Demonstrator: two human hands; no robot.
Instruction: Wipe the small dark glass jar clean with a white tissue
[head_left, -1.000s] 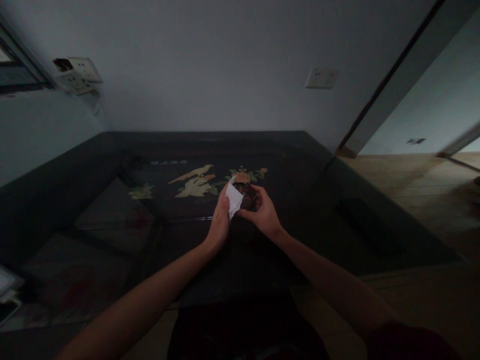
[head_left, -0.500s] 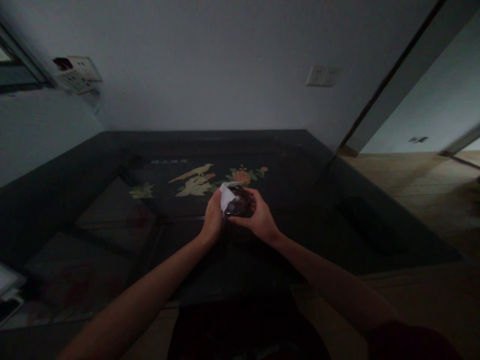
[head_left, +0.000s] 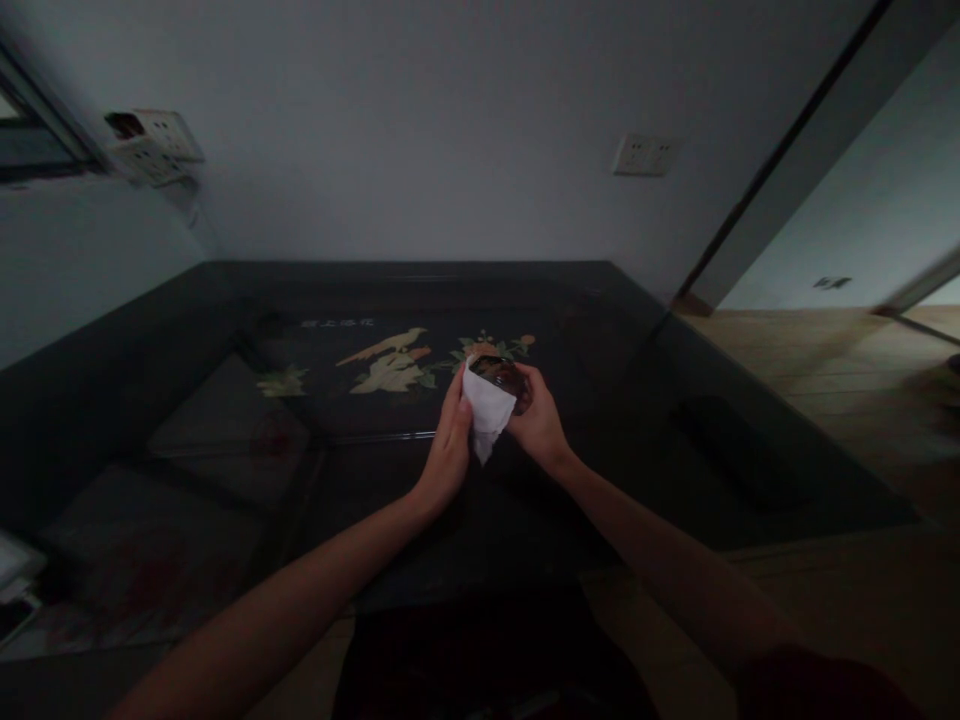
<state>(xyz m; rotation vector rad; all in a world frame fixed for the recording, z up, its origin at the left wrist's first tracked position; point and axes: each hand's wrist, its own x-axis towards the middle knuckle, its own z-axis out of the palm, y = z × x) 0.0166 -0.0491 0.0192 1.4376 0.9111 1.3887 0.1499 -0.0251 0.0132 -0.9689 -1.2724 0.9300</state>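
Note:
Over the dark glass tabletop, my right hand grips a dark, shiny, see-through glass-like vessel by its right side. Its exact kind is hard to make out in the dim light. My left hand presses a white tissue against the vessel's left and near side, the thumb lying on the tissue. One corner of the tissue hangs down between my hands. The fingers behind the vessel are partly hidden.
A bird-and-flower picture decorates the tabletop. A dark, flat, long object lies at the right. White sockets are on the wall behind, and a power strip is at the upper left. A white object shows at the left edge.
Both hands have moved a little to the right with the vessel. The tissue now spreads over the vessel's near side and hangs down, where before it sat at the left rim.

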